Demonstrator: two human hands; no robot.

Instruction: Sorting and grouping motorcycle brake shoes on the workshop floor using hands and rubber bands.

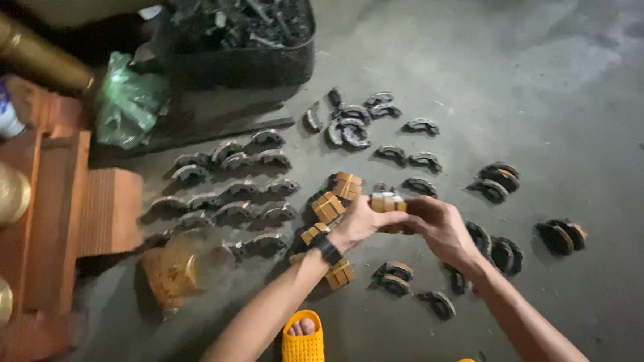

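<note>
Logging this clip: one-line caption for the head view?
Both hands, left hand and right hand, hold a tan block stack above curved metal shoes on floor.

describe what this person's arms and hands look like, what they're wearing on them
Both forearms are bare, with no sleeves in view and no gloves on either hand. The left hand has a dark, chunky band around its wrist, like a watch or bracelet. The right hand and its wrist carry nothing. No rings can be made out.
</note>
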